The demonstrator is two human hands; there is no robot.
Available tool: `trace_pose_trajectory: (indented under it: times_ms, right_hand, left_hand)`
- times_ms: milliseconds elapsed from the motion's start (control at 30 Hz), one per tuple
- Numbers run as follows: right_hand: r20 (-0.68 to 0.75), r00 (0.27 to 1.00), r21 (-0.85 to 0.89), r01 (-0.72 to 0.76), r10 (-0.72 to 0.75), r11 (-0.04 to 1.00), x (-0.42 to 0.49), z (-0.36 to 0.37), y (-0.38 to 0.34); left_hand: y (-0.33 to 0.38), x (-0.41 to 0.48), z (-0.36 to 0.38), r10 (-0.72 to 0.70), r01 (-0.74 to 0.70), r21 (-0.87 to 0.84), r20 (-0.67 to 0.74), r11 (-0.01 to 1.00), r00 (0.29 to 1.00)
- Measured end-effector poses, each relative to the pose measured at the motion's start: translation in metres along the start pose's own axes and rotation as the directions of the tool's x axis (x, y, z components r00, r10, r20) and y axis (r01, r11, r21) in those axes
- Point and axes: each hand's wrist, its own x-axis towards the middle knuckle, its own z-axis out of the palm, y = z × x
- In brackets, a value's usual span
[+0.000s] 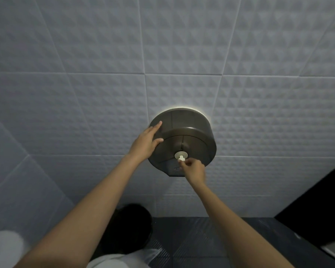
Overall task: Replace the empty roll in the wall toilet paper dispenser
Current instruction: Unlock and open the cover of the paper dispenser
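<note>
A round dark smoked-plastic toilet paper dispenser (190, 136) hangs on the grey textured tile wall, its cover closed. At the middle of its front sits a white lock disc with a small white key (181, 156) in it. My right hand (193, 170) pinches that key from below with thumb and fingertips. My left hand (147, 142) lies flat with spread fingers against the dispenser's upper left side. What is inside the dispenser stays hidden.
A dark round bin (128, 229) stands on the dark tiled floor below the dispenser. Something white wrapped in clear plastic (124, 260) sits at the bottom edge. A white object (4, 248) fills the lower left corner. A black partition (317, 200) rises on the right.
</note>
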Motion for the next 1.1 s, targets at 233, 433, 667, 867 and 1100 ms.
trace_pose_trajectory:
  times_ms: [233,433,667,867,1100]
  right_hand:
    - [-0.093,0.985,-0.124,0.131,-0.143,0.984,-0.004,0.003,-0.001]
    - [-0.074,0.930,-0.287,0.325,-0.359,0.901,-0.003,0.003,0.006]
    - [-0.183,0.902,-0.160,0.364,-0.390,0.918,-0.006,-0.009,0.015]
    - [-0.610,0.703,-0.104,0.387,-0.366,0.916,0.008,-0.047,-0.014]
    - [-0.083,0.997,0.331,0.015,0.013,0.943,0.069,-0.077,-0.027]
  left_hand:
    - [0.002,-0.004,0.001,0.004,-0.004,-0.011,-0.030,1.000,1.000]
    - [0.003,-0.005,0.001,-0.008,0.008,-0.004,-0.033,1.000,0.999]
    - [-0.001,-0.004,0.005,0.015,-0.016,-0.005,-0.041,1.000,0.999]
    - [-0.001,-0.002,0.014,-0.084,0.091,-0.215,0.040,0.972,0.996]
    - [0.016,0.016,0.005,-0.413,0.514,-0.498,0.306,0.699,0.858]
